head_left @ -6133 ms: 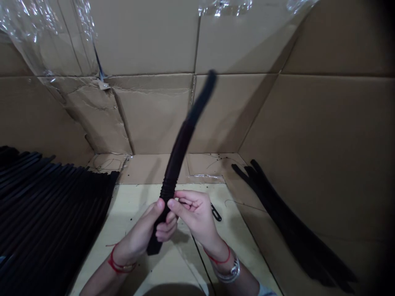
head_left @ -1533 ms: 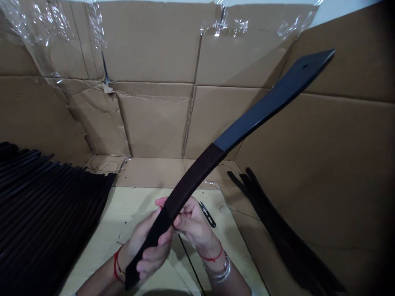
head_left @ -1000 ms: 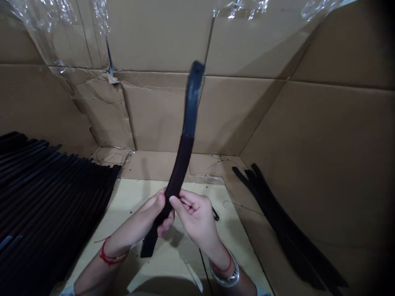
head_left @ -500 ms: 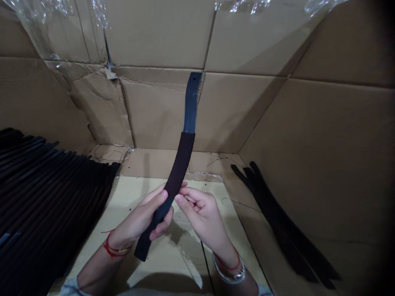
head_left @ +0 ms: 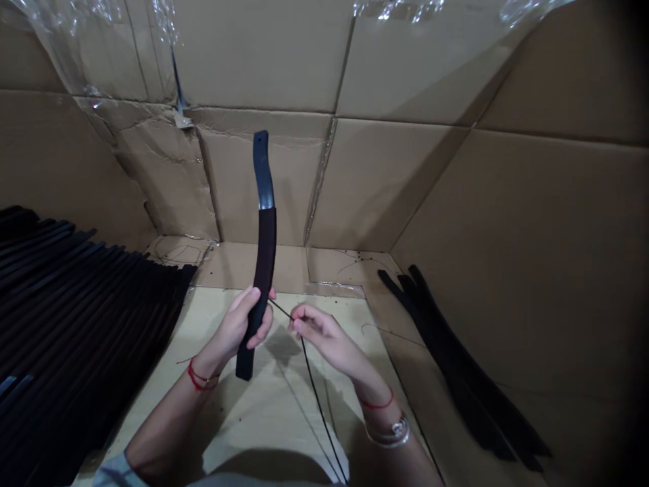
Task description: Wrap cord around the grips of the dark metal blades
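Note:
My left hand (head_left: 237, 323) is closed around the lower part of a long, curved dark strip (head_left: 266, 247), thumb on the front face and fingers behind. The strip stands almost upright. Its upper end is bluish black with a small hole; below that a dark brown covering wraps it, and the bottom end is plain black. From beside the left fingers a thin black cord (head_left: 280, 310) runs taut to my right hand (head_left: 327, 338), which pinches it, then trails down toward my body.
At left lies a large pile of similar dark strips (head_left: 91, 325). Several more strips (head_left: 466, 365) rest on the right. Cardboard walls (head_left: 405, 176) enclose a pale board (head_left: 203, 304), with loose threads and dark specks around it.
The strip has shifted left and turned more upright in my left hand. My right hand has moved away from it, and the black cord now shows stretched between them.

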Available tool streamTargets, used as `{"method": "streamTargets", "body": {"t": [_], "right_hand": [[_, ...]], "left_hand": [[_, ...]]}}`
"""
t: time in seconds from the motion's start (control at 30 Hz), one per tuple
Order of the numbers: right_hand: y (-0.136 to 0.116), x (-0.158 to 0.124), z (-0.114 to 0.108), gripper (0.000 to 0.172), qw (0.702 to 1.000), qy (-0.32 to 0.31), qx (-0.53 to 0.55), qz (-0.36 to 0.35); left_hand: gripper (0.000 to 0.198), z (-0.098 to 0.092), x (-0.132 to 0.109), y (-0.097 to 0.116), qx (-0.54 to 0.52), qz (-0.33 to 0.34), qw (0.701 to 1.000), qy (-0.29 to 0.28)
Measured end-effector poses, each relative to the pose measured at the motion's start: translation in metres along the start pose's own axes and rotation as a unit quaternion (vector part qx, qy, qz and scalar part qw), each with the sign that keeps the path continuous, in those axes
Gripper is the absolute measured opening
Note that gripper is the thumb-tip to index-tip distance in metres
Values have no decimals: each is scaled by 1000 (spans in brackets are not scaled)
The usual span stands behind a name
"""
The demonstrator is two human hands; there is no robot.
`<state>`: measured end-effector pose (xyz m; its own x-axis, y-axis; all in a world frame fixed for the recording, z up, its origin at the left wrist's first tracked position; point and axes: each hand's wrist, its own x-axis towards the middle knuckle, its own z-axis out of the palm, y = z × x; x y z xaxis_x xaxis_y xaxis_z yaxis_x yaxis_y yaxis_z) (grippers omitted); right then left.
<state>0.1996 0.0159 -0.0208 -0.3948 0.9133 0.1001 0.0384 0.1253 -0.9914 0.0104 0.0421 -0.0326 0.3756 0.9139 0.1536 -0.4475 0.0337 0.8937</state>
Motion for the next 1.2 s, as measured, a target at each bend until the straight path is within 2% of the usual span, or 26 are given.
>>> {"method": "streamTargets", "body": {"t": [0.1, 0.17, 0.23, 0.3, 0.37, 0.53, 0.67, 0.73, 0.8, 0.87, 0.97, 1.2], "right_hand": [[31, -25, 7, 28, 989, -54, 117, 78], [50, -48, 7, 31, 976, -52, 175, 120], [64, -68, 5, 34, 973, -20, 185, 139], [70, -78, 1, 35, 977, 29, 148, 150], [66, -77, -2, 35, 981, 77, 107, 145], [26, -28, 5, 27, 985, 144, 88, 30], [4, 13, 17, 25, 979, 180, 80, -47], [2, 23, 24, 20, 975, 198, 11, -96], [4, 25, 32, 15, 956, 225, -115, -148], [9, 24, 39, 13, 917, 254, -233, -199], [16, 21, 49, 13, 875, 282, -306, -247], [28, 12, 57, 13, 871, 300, -318, -223]], "left_hand": [[32, -16, 6, 10, 4, 9, 999, 45], [30, -29, 9, 21, 5, 20, 997, 73], [31, -38, 12, 29, 26, 59, 991, 118], [33, -40, 15, 29, 57, 85, 984, 144], [35, -35, 18, 22, 75, 77, 986, 128], [39, -11, 21, 1, 67, 7, 998, 14], [42, -3, 20, -5, 77, -12, 997, -13], [42, -4, 21, -6, 86, -2, 996, -4], [43, -5, 23, -7, 90, 12, 996, 12], [43, -7, 25, -7, 89, 18, 996, 24], [43, -7, 26, -7, 83, 23, 995, 43], [40, -7, 27, -5, 55, 22, 997, 44]]}}
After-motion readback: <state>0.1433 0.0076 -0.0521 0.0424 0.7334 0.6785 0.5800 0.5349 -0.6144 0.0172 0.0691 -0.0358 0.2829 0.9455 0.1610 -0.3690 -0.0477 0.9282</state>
